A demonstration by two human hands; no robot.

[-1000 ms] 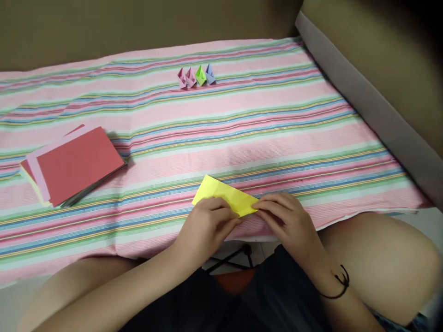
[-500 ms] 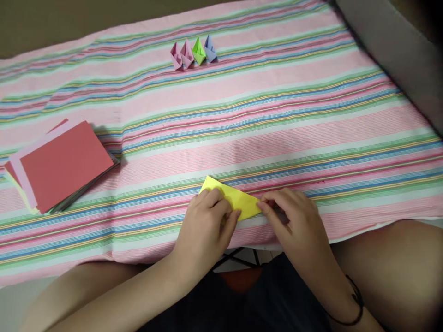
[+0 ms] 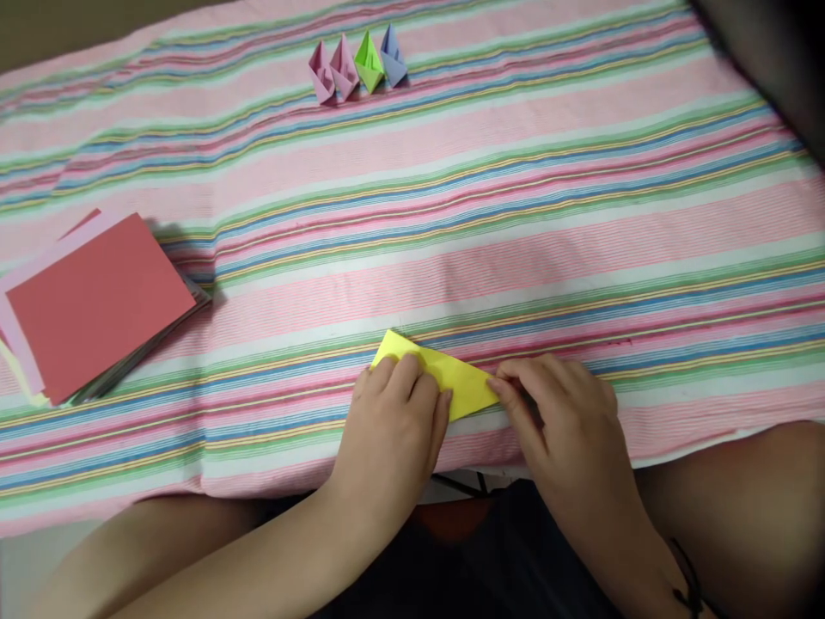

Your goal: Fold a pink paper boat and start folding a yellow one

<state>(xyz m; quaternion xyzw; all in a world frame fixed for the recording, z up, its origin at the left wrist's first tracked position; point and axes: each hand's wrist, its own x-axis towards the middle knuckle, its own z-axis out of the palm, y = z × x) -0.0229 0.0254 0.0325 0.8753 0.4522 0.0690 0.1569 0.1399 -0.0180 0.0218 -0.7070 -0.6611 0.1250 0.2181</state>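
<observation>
A folded yellow sheet of paper [image 3: 467, 384] lies near the front edge of the striped cloth, its visible outline pointed at the right. My left hand [image 3: 393, 421] is curled over its left part, knuckles up, and covers much of it. Thumb and forefinger of my right hand [image 3: 560, 413] pinch the paper's right tip. The underside of the paper and the fingertips of the left hand are hidden.
Several small folded paper boats [image 3: 369, 64], pink, green and blue, stand in a row at the back. To the left lies a stack of coloured paper [image 3: 103, 305] with a red sheet on top. A striped cloth [image 3: 516, 223] covers the table.
The view has shifted slightly, so the boats sit higher and the stack farther left. Both hands keep hold of the yellow paper; the left hand's fingers have shifted a little on it.
</observation>
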